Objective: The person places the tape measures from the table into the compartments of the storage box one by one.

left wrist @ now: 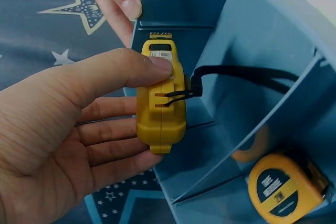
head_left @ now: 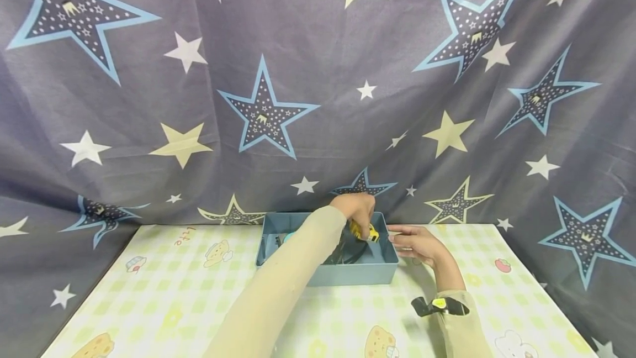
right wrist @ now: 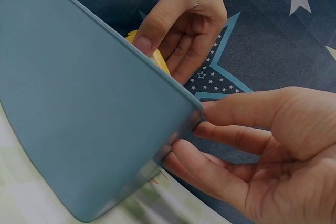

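Observation:
My left hand (head_left: 355, 210) holds a yellow tape measure (left wrist: 160, 103) with a black wrist strap (left wrist: 247, 74), thumb on one side and fingers on the other. In the head view, the tape measure is over the right part of a blue-grey box (head_left: 348, 275). The fingers of my right hand (head_left: 417, 243) touch the outside of the box's right end, near a corner in the right wrist view. Across a thin divider (left wrist: 252, 129) lies another yellow-and-black tape measure (left wrist: 278, 192). My left forearm hides much of the box's middle from the head view.
A light-blue object (head_left: 288, 237) and a small dark object (head_left: 278, 241) sit in the box's left part, partly hidden. The box stands at the far edge of a table with a checked cloth (head_left: 199, 291), against a star-patterned curtain (head_left: 338, 126).

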A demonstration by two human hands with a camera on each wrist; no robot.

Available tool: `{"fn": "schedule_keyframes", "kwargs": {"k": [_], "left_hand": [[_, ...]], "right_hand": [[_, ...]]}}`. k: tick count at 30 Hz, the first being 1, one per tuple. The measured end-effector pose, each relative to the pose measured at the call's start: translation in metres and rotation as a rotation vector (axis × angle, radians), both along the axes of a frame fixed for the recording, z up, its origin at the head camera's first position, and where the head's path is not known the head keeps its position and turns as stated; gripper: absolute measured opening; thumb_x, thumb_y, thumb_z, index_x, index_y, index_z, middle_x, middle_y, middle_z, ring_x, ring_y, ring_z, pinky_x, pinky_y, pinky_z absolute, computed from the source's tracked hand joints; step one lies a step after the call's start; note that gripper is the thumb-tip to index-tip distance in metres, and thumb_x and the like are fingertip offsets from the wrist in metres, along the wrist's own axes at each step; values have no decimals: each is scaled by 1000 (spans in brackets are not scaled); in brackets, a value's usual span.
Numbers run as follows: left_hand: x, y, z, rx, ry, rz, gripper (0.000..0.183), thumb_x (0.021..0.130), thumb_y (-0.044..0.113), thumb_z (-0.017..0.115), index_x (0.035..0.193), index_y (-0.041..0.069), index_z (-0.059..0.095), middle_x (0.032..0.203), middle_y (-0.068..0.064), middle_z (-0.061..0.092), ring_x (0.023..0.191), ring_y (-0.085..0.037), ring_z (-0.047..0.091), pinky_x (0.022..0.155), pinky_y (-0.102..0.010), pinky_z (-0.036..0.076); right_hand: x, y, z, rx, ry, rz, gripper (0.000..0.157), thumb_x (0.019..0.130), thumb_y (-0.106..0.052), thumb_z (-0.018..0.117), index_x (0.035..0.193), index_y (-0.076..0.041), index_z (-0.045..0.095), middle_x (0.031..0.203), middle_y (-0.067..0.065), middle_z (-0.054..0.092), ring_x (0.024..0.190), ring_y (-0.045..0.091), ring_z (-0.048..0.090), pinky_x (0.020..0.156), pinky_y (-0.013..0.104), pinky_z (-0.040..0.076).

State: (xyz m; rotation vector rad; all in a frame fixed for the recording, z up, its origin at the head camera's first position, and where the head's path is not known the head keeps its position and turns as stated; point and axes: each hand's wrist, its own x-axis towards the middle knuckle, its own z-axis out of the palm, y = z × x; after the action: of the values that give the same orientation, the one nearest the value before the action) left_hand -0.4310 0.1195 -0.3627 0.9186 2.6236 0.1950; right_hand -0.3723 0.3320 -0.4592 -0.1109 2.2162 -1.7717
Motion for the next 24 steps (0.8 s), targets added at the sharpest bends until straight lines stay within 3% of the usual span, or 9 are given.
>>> {"fn": "schedule_keyframes", "kwargs": {"k": [8,12,17,24], "left_hand": [[-3,7,7,-53,37,-74,18,72,19,89,76,14,73,76,6,69,70,-9,63,60,-22,53],[-2,10,7,-57,43,-71,19,71,17,90,77,15,72,76,7,67,70,-9,61,59,-21,51],[-2,12,2,-53,59,-67,23,71,18,91,86,14,74,81,6,68,71,-9,60,60,-22,53],[-2,14,-7,-18,72,-54,38,72,19,92,105,10,75,97,3,72,82,-10,63,69,-22,55]], "right_hand": [[1,1,1,5,-4,-2,57,98,-15,64,149,4,47,133,9,67,126,26,59,99,39,56],[2,-1,0,4,-7,-5,56,98,-15,64,149,4,47,140,17,62,132,34,55,100,41,55],[2,-1,0,2,-7,-1,58,100,-16,62,150,4,44,154,29,44,141,46,44,104,46,53],[1,-1,1,6,-10,6,57,101,-17,62,151,3,44,154,28,45,141,47,44,105,48,52]]}}
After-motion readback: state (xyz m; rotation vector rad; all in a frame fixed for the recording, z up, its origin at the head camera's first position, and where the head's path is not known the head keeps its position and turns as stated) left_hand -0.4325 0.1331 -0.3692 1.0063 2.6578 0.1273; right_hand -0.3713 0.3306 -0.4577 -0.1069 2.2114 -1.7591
